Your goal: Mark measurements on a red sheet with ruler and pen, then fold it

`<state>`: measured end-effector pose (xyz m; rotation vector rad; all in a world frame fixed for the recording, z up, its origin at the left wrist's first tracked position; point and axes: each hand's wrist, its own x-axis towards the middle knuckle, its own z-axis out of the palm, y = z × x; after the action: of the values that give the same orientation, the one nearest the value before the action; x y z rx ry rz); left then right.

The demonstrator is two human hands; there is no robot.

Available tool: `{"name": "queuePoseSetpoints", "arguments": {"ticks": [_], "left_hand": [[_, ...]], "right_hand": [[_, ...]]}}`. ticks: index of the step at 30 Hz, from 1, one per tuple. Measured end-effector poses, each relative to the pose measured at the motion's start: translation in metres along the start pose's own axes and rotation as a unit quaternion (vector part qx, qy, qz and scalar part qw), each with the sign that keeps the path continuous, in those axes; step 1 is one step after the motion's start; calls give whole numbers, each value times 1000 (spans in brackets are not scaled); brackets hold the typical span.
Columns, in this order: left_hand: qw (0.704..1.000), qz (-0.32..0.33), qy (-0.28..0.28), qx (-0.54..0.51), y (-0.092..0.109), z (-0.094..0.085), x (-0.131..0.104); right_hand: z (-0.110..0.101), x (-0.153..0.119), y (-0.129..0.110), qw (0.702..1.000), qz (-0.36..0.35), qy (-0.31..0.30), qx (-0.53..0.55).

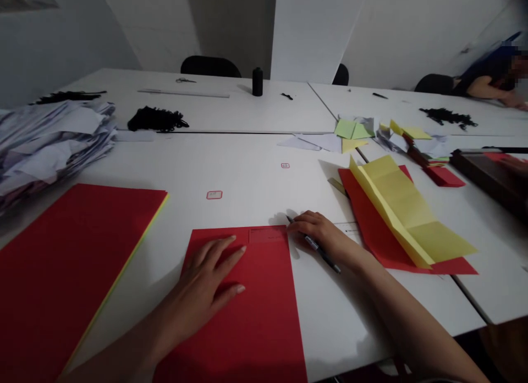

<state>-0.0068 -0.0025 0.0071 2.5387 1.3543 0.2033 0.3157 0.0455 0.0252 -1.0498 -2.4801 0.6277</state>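
A red sheet lies at the bottom center of the frame, running off the lower edge, on a white table. The left hand rests on it, palm down, fingers spread. Just beside the sheet's upper right corner, the right hand has its fingers closed on a black pen, its tip pointing to the upper left. A clear strip with small print lies on that same corner of the sheet, between the 2 hands. Above, near the center, are 2 small red-bordered labels. Larger red paper with a yellow edge fills the lower left. At center right, a creased yellow sheet rests on red paper. A heap of rumpled white papers stands at the left edge; a tangled black bundle and a black cylinder sit farther up. At the upper right, another person's arms lean on the table.
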Motion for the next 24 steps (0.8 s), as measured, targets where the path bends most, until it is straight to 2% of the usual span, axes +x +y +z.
{"name": "queuePoseSetpoints", "arguments": {"ticks": [4,9,13,17,24], "left_hand": [[999,-6,33,-7,17,-7,13],[995,52,81,4,42,8,37],[990,81,110,26,40,20,45],[987,108,108,41,34,21,45],[986,114,117,40,32,23,46]], "right_hand": [[-3,0,1,1000,-3,10,23],[-4,0,1,998,1,17,61],[-6,-2,3,996,18,16,85],[-7,-3,6,995,17,15,95],[-3,-1,8,993,35,30,105]]}}
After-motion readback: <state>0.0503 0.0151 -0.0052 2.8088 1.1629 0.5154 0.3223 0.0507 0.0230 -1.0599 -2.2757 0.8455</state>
